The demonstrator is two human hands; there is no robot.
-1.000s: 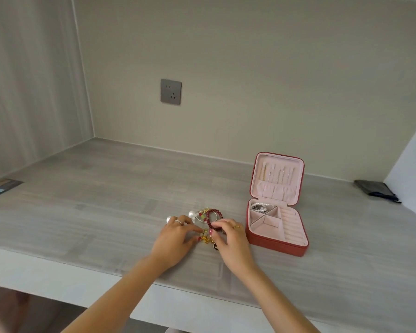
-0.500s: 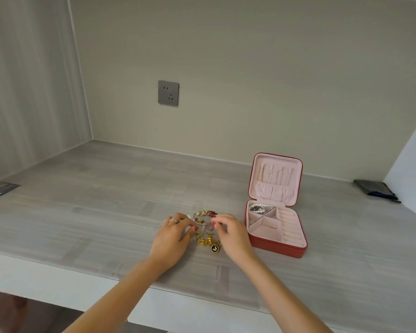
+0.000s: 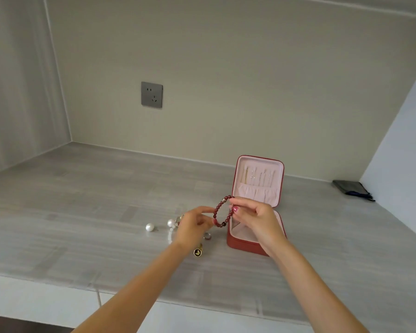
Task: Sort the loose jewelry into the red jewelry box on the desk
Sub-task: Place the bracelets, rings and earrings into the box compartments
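The red jewelry box stands open on the desk, its pink lid upright with thin chains hanging inside. A dark red bead bracelet hangs in the air just left of the box, pinched at its top by my right hand. My left hand is beside the bracelet's lower left, fingers curled and touching its lower beads. Two white pearls lie on the desk to the left, with a ring and a black-and-gold round charm near my left wrist. My left hand hides more of the pile.
A grey wall socket sits on the back wall. A dark pouch lies at the far right corner of the grey wood-grain desk. Walls close the desk on the left and right. The desk's front edge runs below my forearms.
Both hands have risen from the pile on the desk, lifting the red bead bracelet up and toward the box. The pearls now lie uncovered.
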